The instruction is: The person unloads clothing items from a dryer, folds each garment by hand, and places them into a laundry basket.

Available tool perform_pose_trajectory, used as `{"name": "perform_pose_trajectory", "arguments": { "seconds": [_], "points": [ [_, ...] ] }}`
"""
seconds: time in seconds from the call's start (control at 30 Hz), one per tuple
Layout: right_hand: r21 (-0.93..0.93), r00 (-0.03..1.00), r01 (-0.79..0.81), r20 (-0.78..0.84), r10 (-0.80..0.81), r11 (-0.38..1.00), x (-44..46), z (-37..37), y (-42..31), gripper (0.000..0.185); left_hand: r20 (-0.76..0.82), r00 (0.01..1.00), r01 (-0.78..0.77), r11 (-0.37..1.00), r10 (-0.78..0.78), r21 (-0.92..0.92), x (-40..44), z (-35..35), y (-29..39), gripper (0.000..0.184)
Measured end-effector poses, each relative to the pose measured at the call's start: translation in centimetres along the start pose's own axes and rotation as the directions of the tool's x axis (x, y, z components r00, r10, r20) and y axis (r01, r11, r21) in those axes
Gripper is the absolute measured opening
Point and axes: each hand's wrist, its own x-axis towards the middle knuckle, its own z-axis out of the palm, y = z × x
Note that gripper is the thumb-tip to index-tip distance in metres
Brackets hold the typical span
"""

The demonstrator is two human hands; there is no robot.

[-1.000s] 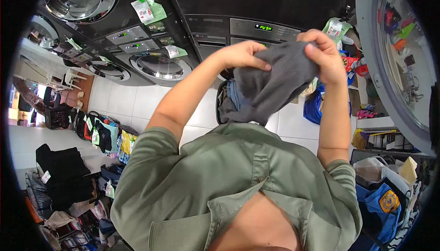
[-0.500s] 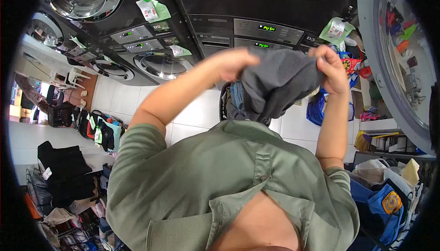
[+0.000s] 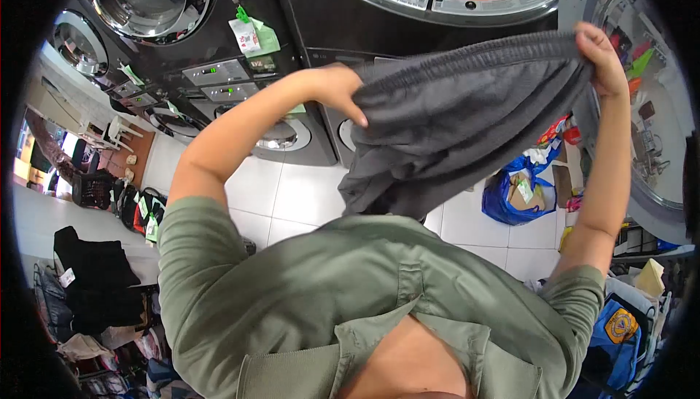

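A pair of dark grey elastic-waist pants [image 3: 467, 107] is stretched out in the air in front of my chest, its gathered waistband running along the top. My left hand [image 3: 339, 93] grips the left end of the waistband, thumb in front and the other fingers hidden behind the cloth. At the other end, my right hand [image 3: 605, 60] pinches the waistband corner, held higher than the left. The lower part of the pants hangs in folds towards my shirt, and its leg ends are hidden.
Ahead stands a dark dryer [image 3: 335, 27], its round door [image 3: 649, 107] swung open at right. More machines with clipped tags [image 3: 251, 37] line the left. A blue bag [image 3: 510, 206] sits on the tiled floor. Clothes are piled at left [image 3: 98, 275] and right [image 3: 620, 326].
The pants have gone from bunched up to spread wide, their waistband now showing. My hands have moved apart, the right one up and outward. The basket of clothes below is now covered.
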Motion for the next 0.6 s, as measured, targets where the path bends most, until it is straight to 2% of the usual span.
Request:
{"name": "perform_pose_trajectory", "arguments": {
  "seconds": [0.03,0.07,0.1,0.13,0.17,0.2,0.27,0.3,0.33,0.4,0.43,0.47,0.53,0.57,0.6],
  "points": [
    [-0.168,0.998,-0.048,0.042,0.055,0.985,0.0,-1.2,-0.1,0.022,-0.111,0.994,0.057,0.935,-0.019,0.350,-0.4,-1.7,-1.6,0.051],
    [-0.330,0.989,-0.092,0.075,0.124,0.940,0.0,-1.4,-0.8,0.021,-0.484,0.861,0.042,0.925,0.158,0.377,-1.2,-2.6,-4.2,0.044],
    [-0.333,0.990,-0.091,0.075,0.122,0.939,0.0,-1.9,-1.5,0.021,-0.542,0.827,0.119,0.895,0.150,0.429,-1.8,-5.4,-5.5,0.031],
    [-0.470,0.985,-0.100,0.079,0.155,0.877,0.2,-2.8,-2.6,0.020,-0.600,0.783,0.153,0.883,0.165,0.443,-2.7,-8.0,-5.7,0.021],
    [-0.596,0.979,-0.105,0.077,0.187,0.796,0.5,-3.2,-3.2,0.020,-0.616,0.771,0.186,0.868,0.162,0.461,-3.6,-10.3,-4.5,0.016],
    [-0.601,0.980,-0.098,0.079,0.180,0.793,0.6,-2.4,-3.7,0.020,-0.634,0.773,0.234,0.918,0.024,0.319,-4.2,-11.6,-3.1,0.018],
    [-0.453,0.999,0.028,0.043,-0.010,0.891,0.3,0.7,-4.6,0.021,-0.592,0.719,0.025,0.838,0.364,0.546,-4.4,-11.6,-1.0,0.017],
    [-0.447,0.995,0.014,0.097,0.032,0.895,0.2,1.6,-5.2,0.023,-0.491,0.768,-0.009,0.773,0.412,0.634,-4.3,-10.8,0.1,0.019],
    [-0.450,0.995,0.015,0.099,0.034,0.893,0.0,1.4,-5.3,0.023,-0.456,0.782,-0.026,0.752,0.426,0.658,-4.3,-10.0,-0.5,0.019],
    [-0.684,0.977,-0.133,0.032,0.212,0.717,-0.7,0.1,-5.3,0.025,-0.490,0.839,0.154,0.760,0.237,0.631,-6.0,-10.6,-2.4,0.019],
    [-0.791,0.990,0.063,0.125,0.061,0.608,-1.3,-0.6,-4.5,0.021,-0.510,0.850,0.200,0.817,0.130,0.541,-7.1,-11.2,-2.8,0.018],
    [-0.792,0.991,0.066,0.122,0.051,0.607,-2.2,0.1,-4.8,0.021,-0.575,0.806,0.153,0.887,0.144,0.436,-8.2,-11.2,-2.5,0.020],
    [-0.646,0.957,0.290,0.206,-0.205,0.706,-3.5,2.1,-5.5,0.016,-0.681,0.661,0.073,0.875,0.316,0.478,-9.6,-11.0,0.4,0.025],
    [-0.611,0.948,0.314,0.159,-0.276,0.727,-2.6,2.0,-3.9,0.010,-0.751,0.575,-0.019,0.924,0.324,0.383,-9.0,-10.4,-0.1,0.023],
    [-0.577,0.932,0.343,0.111,-0.345,0.741,-1.8,1.9,-2.2,0.005,-0.754,0.635,-0.082,0.984,0.172,0.155,-8.0,-9.3,-2.5,0.020]
  ]
}}
